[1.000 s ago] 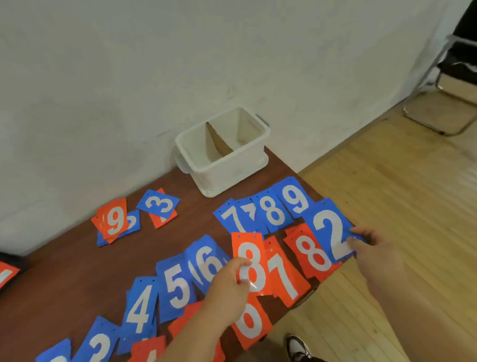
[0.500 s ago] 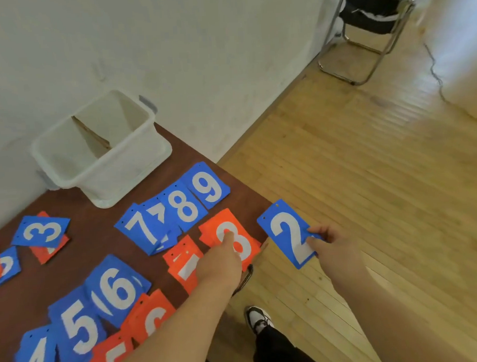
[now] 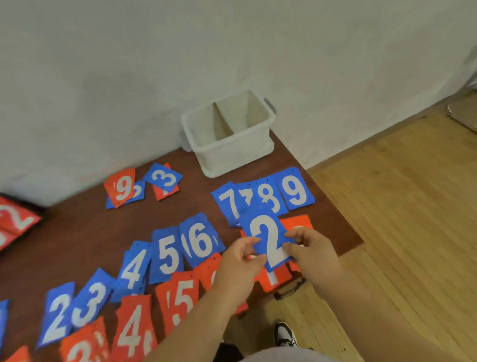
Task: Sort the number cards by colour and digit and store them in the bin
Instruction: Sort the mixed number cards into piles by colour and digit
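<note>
Both hands are held over the near right part of the table (image 3: 83,228). One blue 2 card (image 3: 267,239) is pinched at its left edge by the left hand (image 3: 241,262) and at its right edge by the right hand (image 3: 314,254), with the fingers curled round it. It is held up a little over some orange cards (image 3: 299,222), just near of the blue 9 card (image 3: 296,190) and its row.

Another blue 2 (image 3: 57,314) is seen well away at the near left, beside a blue 3 card (image 3: 92,305), so that spot is likely where the held card belongs. Far off by the wall (image 3: 172,60), the white bin (image 3: 230,151) is set, with a divider (image 3: 221,124) inside it.

Some things could go wrong from here. If the card is let go by one hand too soon, it could be dropped. The table's right edge is close, so the card could end up on the wood floor (image 3: 398,228). If the card is carried low across to the left, the neat rows could be brushed by an arm and mixed up.
</note>
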Available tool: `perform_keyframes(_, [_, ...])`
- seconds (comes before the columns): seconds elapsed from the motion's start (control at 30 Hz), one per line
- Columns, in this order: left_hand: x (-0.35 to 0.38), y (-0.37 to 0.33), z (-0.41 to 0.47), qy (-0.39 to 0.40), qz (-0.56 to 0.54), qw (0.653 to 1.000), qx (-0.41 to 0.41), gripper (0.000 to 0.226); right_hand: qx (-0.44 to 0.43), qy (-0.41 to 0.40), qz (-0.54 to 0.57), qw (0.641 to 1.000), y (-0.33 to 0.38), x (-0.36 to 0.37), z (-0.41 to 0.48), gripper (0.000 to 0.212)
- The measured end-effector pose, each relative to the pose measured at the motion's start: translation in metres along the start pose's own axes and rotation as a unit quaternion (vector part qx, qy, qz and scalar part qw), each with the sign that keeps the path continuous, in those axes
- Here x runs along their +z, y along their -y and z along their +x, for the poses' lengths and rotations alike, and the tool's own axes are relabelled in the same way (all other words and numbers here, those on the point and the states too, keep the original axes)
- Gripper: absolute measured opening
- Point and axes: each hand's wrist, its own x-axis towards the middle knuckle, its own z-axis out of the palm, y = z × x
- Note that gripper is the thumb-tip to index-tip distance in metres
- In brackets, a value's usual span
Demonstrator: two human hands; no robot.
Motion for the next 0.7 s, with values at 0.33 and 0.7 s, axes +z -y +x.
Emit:
perform_keyframes(0.33, [-0.187, 0.100, -0.109, -0.346, -0.074, 0.934, -0.057, 0.038, -0.139, 0.350, -0.204, 0.904, 0.050, 0.239, -0.058, 0.019])
perform_keyframes(0.7, [-0.328, 0.224, -0.142, -0.385, -0.074, 0.916, -0.088, 0.040, -0.186, 0.410, -0.316, 0.835, 0.011, 0.418, -0.113, 0.013])
